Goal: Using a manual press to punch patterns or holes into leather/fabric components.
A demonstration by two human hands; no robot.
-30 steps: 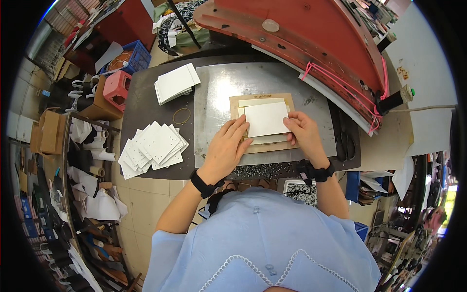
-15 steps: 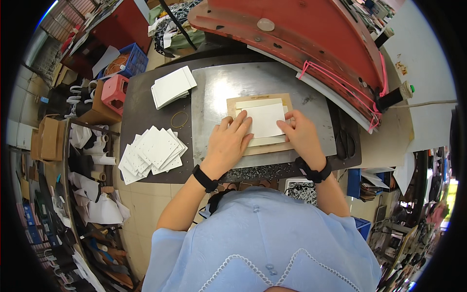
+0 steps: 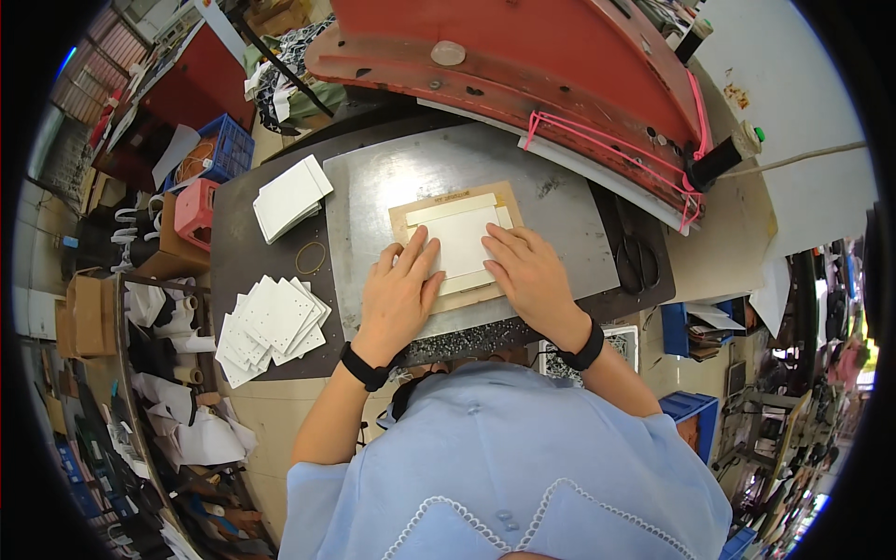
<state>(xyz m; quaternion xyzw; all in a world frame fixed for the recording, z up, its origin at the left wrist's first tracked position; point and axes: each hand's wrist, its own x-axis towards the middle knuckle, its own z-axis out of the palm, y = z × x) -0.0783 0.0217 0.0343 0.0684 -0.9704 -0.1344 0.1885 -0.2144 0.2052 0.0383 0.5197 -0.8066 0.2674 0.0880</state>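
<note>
A white rectangular sheet (image 3: 463,245) lies between pale raised strips on a brown board (image 3: 509,198). Under the board is a grey metal plate (image 3: 362,182). My left hand (image 3: 397,291) rests with its fingers stretched over the sheet's left side. From the other side, my right hand (image 3: 532,278) lays its extended fingers on the sheet's right part. Neither hand grips anything. To the left are a fanned pile of white sheets with small holes (image 3: 273,327) and a neater stack of white sheets (image 3: 293,198).
A big red machine part (image 3: 523,65) with a pink cord (image 3: 607,154) overhangs the table's far right. Black scissors (image 3: 637,265) lie by the right edge. A thin ring-shaped band (image 3: 311,258) sits between the white stacks. Dark scraps (image 3: 467,342) gather along the near edge.
The view has shifted, and the table appears slightly turned. My right hand has gone from pinching the sheet's right edge to lying flat on it. The sheet now sits between the strips.
</note>
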